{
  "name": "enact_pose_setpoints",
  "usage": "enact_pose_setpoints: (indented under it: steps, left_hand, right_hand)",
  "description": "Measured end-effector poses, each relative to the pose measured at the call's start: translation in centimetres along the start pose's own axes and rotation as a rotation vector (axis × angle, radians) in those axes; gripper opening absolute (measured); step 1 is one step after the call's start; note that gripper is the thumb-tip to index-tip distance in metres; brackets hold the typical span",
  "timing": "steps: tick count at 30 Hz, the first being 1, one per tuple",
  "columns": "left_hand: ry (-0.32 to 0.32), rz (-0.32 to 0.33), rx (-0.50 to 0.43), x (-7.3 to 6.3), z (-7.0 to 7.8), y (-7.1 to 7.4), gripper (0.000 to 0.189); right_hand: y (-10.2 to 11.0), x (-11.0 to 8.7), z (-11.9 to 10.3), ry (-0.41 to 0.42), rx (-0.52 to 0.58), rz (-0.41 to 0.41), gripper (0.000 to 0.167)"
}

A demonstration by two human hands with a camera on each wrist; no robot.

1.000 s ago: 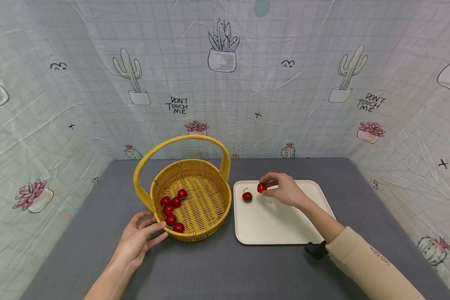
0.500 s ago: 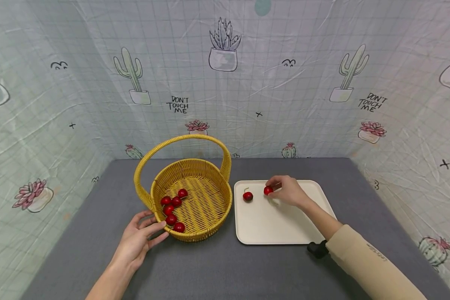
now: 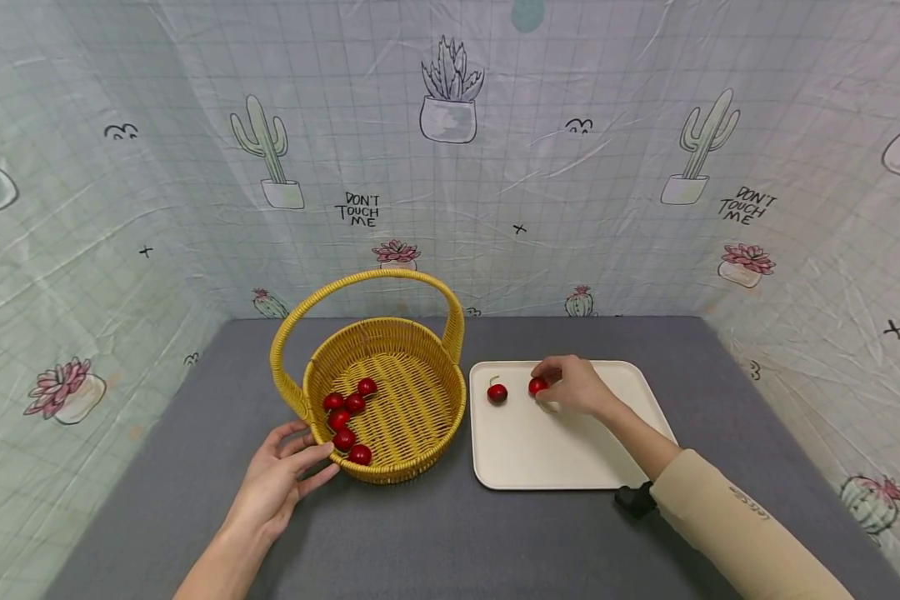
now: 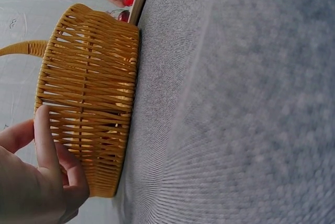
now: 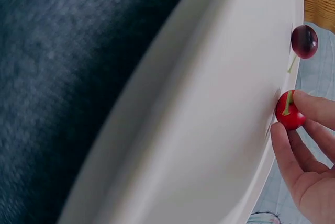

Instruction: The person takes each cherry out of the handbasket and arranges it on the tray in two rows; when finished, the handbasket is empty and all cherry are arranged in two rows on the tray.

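My left hand (image 3: 273, 483) holds the near left rim of a yellow wicker basket (image 3: 450, 417), one fingertip on the rim and other fingers against the outer side. Several red cherries (image 3: 355, 402) lie in the basket's left part. Over the far part of a cream tray (image 3: 510, 462), my right hand (image 3: 577, 383) pinches a red cherry (image 5: 289, 111) between thumb and fingers; its green stem shows in the right wrist view. A second, darker cherry (image 3: 497, 393) lies on the tray to the left of that hand, its stem pointing up and away.
The basket's tall arched handle (image 3: 367, 277) rises above its rim. A black object (image 3: 635, 500) sits at the right sleeve, by the tray's near right corner. Grey cloth covers the table (image 3: 420, 550), and a printed curtain (image 3: 555, 183) hangs behind and at both sides.
My right hand has moved a little to the right and toward me with its cherry, then almost stopped. The left hand and basket have stayed in place.
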State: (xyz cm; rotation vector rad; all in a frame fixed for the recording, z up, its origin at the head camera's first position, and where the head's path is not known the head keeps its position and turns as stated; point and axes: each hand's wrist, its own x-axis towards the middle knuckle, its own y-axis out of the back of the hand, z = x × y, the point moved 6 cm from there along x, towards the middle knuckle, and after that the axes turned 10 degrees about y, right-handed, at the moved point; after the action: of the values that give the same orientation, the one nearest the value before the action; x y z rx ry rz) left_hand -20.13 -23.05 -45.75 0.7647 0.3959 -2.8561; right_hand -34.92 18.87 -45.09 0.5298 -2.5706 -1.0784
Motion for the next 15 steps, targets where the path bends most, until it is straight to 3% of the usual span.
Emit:
enact_pose_setpoints:
  steps: [15]
  left_hand:
    - [-0.007,-0.007,0.000,0.2,-0.1,0.0,0.060]
  right_hand:
    - [0.9,0.1,-1.1,0.030,-0.017,-0.020,0.036]
